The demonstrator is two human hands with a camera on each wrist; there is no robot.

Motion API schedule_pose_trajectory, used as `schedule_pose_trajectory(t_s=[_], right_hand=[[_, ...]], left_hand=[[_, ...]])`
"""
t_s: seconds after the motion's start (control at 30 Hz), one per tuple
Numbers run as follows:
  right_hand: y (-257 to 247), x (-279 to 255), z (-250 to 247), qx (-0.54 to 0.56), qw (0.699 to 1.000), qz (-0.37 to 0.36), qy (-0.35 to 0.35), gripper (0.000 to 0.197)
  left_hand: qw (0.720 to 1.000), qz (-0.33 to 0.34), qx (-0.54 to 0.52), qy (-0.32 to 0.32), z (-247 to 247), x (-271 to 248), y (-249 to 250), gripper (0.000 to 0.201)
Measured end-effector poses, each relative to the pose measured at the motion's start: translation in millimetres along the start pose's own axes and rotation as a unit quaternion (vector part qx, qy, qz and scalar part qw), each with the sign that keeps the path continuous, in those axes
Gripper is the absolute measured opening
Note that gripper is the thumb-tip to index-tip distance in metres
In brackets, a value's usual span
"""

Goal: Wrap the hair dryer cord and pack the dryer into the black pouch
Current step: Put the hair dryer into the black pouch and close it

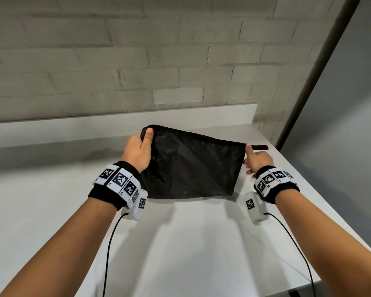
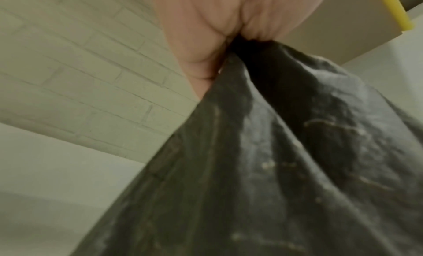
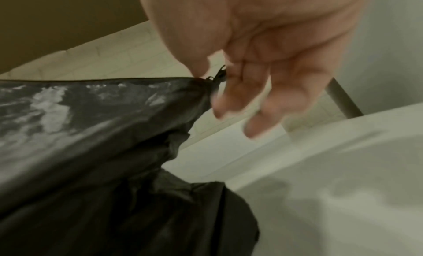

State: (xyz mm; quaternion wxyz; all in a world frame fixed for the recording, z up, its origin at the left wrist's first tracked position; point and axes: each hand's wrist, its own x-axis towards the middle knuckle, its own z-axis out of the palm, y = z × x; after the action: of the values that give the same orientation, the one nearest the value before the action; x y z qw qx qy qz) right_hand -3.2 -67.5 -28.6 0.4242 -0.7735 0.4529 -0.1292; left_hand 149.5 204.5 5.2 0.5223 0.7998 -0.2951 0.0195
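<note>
Black pouch (image 1: 191, 166): thin, crinkled fabric, held up in the air above the white table (image 1: 180, 243), its top edge stretched taut between both hands and sloping down toward the right; body hangs below, lower edge near the tabletop.
Zipper pull (image 3: 219, 75): at the pouch's right top corner, with a black tab (image 1: 260, 147) sticking out rightward past the fingers.
Left hand (image 1: 138, 148): at the pouch's left top corner, fingers curled round the bunched fabric, thumb pressed on the near face.
Right hand (image 1: 258, 159): at the right top corner, thumb and forefinger pinching at the zipper end; remaining fingers (image 3: 258, 115) loosely extended, blurred.
Wall: pale brick, behind the table.
</note>
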Motion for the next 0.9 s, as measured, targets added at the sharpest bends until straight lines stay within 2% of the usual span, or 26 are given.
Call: schedule_pose_trajectory(t_s=[0.1, 0.13, 0.17, 0.3, 0.37, 0.43, 0.53, 0.6, 0.67, 0.77, 0.9], right_hand=[[-2, -7, 8, 0.156, 0.976, 0.018, -0.15, 0.033], [-5, -9, 8, 0.194, 0.967, 0.007, -0.165, 0.02], [-8, -9, 9, 0.208, 0.966, -0.013, -0.15, 0.011], [-17, 1, 5, 0.191, 0.976, -0.104, 0.0, 0.014], [-22, 8, 1, 0.197, 0.969, -0.13, 0.067, 0.027], [-31, 8, -2, 0.224, 0.953, -0.178, 0.102, 0.036], [-41, 4, -3, 0.259, 0.93, -0.251, 0.069, 0.041], [-43, 1, -4, 0.241, 0.935, -0.26, 0.034, 0.046], [-43, -1, -5, 0.235, 0.94, -0.246, 0.003, 0.043], [-43, 2, -10, 0.235, 0.94, -0.243, -0.044, 0.034], [-43, 3, -13, 0.215, 0.94, -0.256, -0.066, 0.039]], left_hand=[[1.0, -0.019, 0.002, 0.01, 2, -3, 6, 0.038], [0.999, -0.024, 0.009, 0.019, 2, -3, 10, 0.041], [0.999, -0.031, 0.018, 0.026, 1, -3, 13, 0.045], [0.997, -0.033, 0.055, 0.041, -3, 1, 15, 0.049], [0.996, -0.031, 0.055, 0.056, -7, 5, 13, 0.049], [0.995, -0.033, 0.051, 0.076, -11, 8, 14, 0.048], [0.993, -0.037, 0.031, 0.109, -17, 14, 11, 0.036], [0.992, -0.048, 0.001, 0.117, -20, 19, 4, 0.025], [0.989, -0.062, -0.073, 0.112, -23, 21, 0, 0.014], [0.985, -0.05, -0.141, 0.082, -24, 18, -3, 0.043], [0.991, -0.058, -0.116, 0.021, -24, 13, -7, 0.068]])
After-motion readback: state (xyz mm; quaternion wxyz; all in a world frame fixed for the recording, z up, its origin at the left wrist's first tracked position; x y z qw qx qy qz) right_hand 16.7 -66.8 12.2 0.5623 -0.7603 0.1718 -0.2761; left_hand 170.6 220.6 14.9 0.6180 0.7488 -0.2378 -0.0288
